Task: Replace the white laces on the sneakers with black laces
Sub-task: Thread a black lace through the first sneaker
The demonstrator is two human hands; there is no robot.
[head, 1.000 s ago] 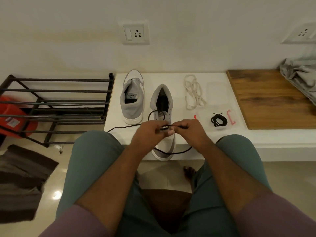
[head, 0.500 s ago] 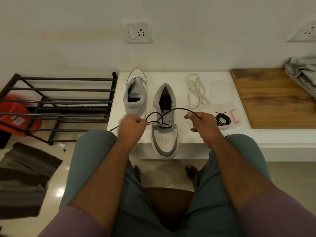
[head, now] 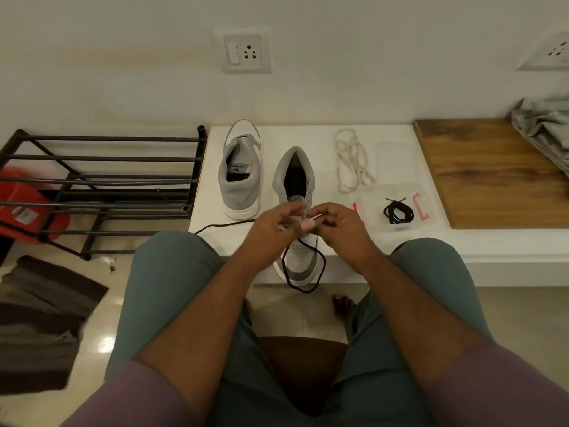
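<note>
A white ledge (head: 354, 245) runs below a pale wall with a socket (head: 247, 50); a black rack (head: 101, 186) stands at left. At centre, the left hand (head: 271, 229) and right hand (head: 341, 229) meet over the near sneaker (head: 297, 192), curled fingers pinching the black lace (head: 320, 269), though blurred. White laces (head: 352, 161) lie upper right.

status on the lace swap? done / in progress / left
Done: white laces lie loose on the white ledge, and neither sneaker shows white lacing. In hand: left hand and right hand work a black lace at the near sneaker, though the grip is blurred. Left: finish that shoe, then lace the far sneaker with the bundled black lace.
</note>
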